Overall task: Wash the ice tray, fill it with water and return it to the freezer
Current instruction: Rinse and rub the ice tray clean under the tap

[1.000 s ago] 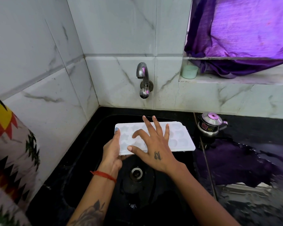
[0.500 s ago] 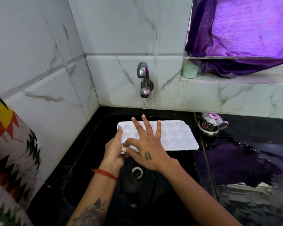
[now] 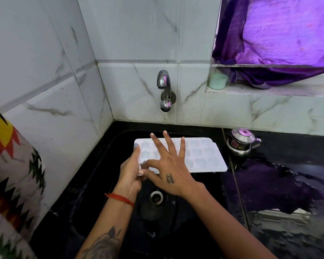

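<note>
Two hands work a white ice tray over a black sink.
Largest first: marble-tiled walls and the sink basin, its drain below the tray; a purple curtain at upper right; the tray, held level beneath a chrome tap. Left hand grips the tray's left end, thumb along the edge; right hand lies across the moulds, fingers straight and spread. Smallest: a steel pot and a green cup.

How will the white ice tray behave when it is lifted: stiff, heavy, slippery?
The ice tray probably stays stiff: held at one end by the left hand, it does not sag. Likely light, being thin plastic. Possibly slippery, over a wet-looking sink.
</note>
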Action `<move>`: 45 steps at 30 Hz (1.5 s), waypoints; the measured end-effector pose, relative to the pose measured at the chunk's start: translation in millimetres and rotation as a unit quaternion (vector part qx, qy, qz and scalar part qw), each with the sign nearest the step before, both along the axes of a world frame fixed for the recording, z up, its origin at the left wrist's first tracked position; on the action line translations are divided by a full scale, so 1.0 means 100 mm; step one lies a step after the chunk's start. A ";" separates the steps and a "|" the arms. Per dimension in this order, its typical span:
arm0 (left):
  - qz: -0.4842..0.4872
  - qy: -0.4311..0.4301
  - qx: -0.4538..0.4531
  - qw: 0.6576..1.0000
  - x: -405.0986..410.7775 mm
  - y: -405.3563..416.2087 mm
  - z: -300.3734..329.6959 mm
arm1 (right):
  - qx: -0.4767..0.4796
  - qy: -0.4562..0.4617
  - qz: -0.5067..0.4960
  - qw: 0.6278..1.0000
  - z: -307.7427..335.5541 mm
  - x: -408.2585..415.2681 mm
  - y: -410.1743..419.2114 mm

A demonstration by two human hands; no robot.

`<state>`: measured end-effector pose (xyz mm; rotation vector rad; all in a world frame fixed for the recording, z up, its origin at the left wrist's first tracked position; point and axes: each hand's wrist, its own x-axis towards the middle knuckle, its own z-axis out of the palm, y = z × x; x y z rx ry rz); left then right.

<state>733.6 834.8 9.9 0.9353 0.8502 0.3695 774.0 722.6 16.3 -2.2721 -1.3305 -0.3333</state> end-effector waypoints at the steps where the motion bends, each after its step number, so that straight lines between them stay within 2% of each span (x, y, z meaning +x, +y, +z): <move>1: -0.001 0.001 -0.001 1.000 0.00 0.00 0.00 | -0.004 0.014 0.002 1.000 0.01 0.01 0.00; 6: -0.004 0.003 -0.001 1.000 0.00 0.01 -0.02 | -0.010 0.047 0.007 0.999 0.04 0.00 -0.03; 16: 0.007 -0.010 -0.003 1.000 0.01 0.00 -0.06 | -0.010 -0.019 -0.009 1.000 -0.05 0.00 -0.02; 23: 0.009 -0.007 0.001 1.000 -0.03 -0.01 -0.03 | -0.043 0.052 0.016 0.998 -0.01 0.01 -0.05; 26: 0.011 -0.015 0.005 1.000 -0.04 -0.02 -0.03 | -0.046 0.115 0.029 0.992 0.03 0.05 -0.11; 32: 0.026 -0.008 0.014 1.000 -0.07 0.02 -0.05 | -0.037 0.125 -0.081 0.988 0.08 0.40 -0.46; 37: 0.030 0.001 0.007 1.000 -0.08 0.05 -0.06 | -0.101 0.115 -0.181 0.972 0.01 0.64 -0.71; 41: 0.031 0.007 -0.002 0.999 -0.08 0.07 -0.07 | -0.178 0.182 -0.192 0.948 -0.06 0.65 -0.71; 45: 0.036 0.016 0.003 0.999 -0.08 0.10 -0.08 | -0.198 0.203 -0.197 0.938 -0.11 0.64 -0.61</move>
